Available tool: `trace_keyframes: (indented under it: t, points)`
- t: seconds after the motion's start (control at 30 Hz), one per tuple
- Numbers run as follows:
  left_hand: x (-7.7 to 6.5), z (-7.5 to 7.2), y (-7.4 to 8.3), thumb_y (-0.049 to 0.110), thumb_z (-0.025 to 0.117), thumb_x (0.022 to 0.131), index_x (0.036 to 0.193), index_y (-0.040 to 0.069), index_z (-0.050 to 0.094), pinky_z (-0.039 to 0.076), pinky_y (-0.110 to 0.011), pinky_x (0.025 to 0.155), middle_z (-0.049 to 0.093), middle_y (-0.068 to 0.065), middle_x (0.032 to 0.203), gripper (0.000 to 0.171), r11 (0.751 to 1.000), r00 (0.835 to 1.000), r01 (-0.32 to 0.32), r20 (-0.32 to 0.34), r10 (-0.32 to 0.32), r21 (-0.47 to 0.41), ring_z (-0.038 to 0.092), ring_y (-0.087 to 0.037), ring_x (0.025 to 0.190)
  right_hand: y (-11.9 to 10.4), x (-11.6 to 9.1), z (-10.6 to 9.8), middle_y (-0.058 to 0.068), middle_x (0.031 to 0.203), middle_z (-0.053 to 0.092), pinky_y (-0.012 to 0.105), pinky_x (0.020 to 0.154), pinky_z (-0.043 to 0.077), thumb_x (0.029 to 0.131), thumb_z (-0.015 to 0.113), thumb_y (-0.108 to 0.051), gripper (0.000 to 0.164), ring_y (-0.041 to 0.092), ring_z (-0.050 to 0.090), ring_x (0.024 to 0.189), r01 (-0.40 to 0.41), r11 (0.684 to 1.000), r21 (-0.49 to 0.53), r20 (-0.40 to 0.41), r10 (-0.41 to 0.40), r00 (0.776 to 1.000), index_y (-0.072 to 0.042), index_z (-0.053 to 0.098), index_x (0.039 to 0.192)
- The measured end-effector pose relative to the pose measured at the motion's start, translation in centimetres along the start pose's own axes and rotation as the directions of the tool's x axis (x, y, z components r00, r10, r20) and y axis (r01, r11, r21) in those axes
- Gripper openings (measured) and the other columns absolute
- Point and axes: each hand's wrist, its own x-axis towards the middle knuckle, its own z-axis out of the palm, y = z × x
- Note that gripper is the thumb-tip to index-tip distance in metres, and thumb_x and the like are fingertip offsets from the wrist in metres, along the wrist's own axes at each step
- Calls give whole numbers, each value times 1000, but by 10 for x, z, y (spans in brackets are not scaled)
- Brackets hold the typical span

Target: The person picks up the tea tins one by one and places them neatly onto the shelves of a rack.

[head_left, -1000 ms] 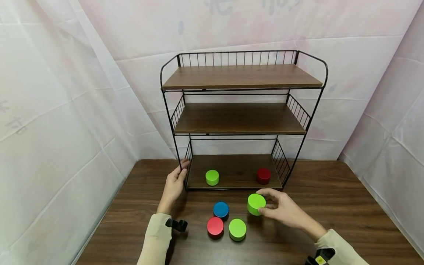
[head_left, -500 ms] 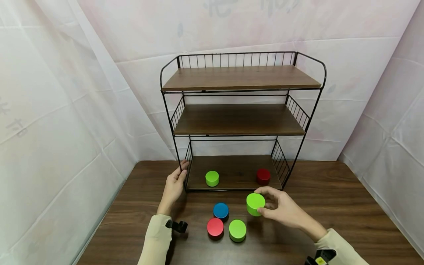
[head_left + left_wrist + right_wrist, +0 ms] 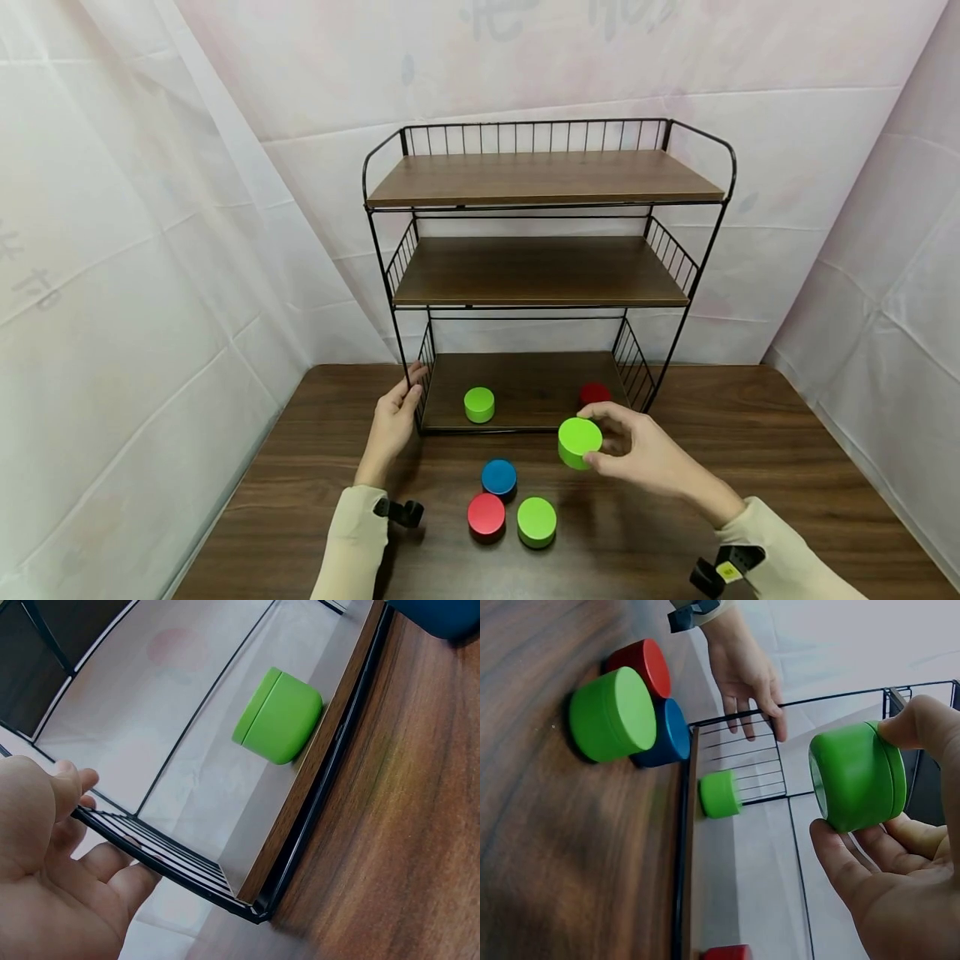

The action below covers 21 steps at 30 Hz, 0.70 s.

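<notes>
My right hand pinches a green round lidded jar between thumb and fingers, above the table just before the rack's bottom shelf. In the right wrist view the held jar is tilted, its lid seam toward the palm. My left hand grips the left front post of a black wire rack with wooden shelves; in the left wrist view thumb and fingers lie on either side of the wire frame. On the bottom shelf stand another green jar at left and a red jar at right, partly hidden by my right hand.
Before the rack a blue jar, a red jar and a green jar stand close together on the wooden table. The rack's middle shelf overhangs the bottom one. Pale cloth hangs behind and at both sides.
My right hand has lifted the green jar slightly and moved it toward the bottom shelf, now covering part of the red jar there. My left hand keeps its place on the rack.
</notes>
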Motion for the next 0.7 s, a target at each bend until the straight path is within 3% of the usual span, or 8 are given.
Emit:
trace_keyframes:
  t: [0.27, 0.7]
  points:
    - [1, 1, -1, 18, 47, 111, 147, 8, 58, 36, -59, 118, 43, -10, 162, 39, 1000, 1000, -18, -13, 18, 15, 38, -34, 150, -16, 3, -11, 10, 124, 68, 29, 85, 61, 91, 79, -12, 45, 10, 71, 105, 2, 994, -105, -50, -7, 999, -11, 60, 132]
    - [1, 1, -1, 15, 48, 110, 147, 10, 58, 34, -58, 120, 42, -8, 163, 38, 1000, 1000, 0, -4, 0, 3, 36, -32, 152, -46, 9, -31, 9, 121, 70, 29, 77, 61, 91, 79, -9, 46, 10, 73, 98, 36, 986, -165, -94, -52, 994, -10, 60, 133]
